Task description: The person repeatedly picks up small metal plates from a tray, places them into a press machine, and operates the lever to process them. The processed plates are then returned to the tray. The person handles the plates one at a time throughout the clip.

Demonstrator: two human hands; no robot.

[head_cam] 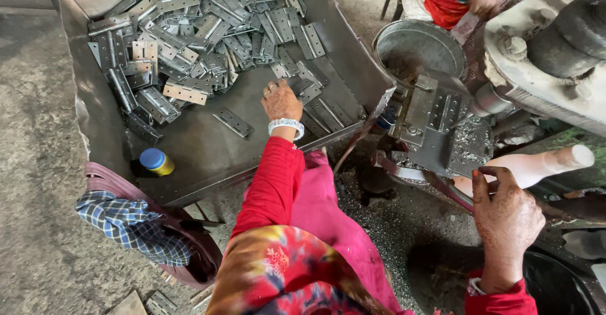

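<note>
I see the big sheet-metal tray (208,154) still carrying most of the load: a heap of flat metal hinges (189,37) fills its far half and far left corner, so by my judgement the bulk of them has yet to go through. At the tray's right edge stands the drilling machine (549,50), with one hinge plate (442,110) seated in its fixture and metal shavings strewn around it. A metal bucket (420,47) sits just beyond. My right hand (505,220) has its grip closed round the machine's lever (442,189). My left hand (281,100) reaches palm down into the tray, fingers spread and touching the loose hinges near the right edge; no hinge is gripped yet. A single hinge (233,122) lies apart at the tray's middle, and a small blue-capped bottle (155,161) rests in its near left corner.
</note>
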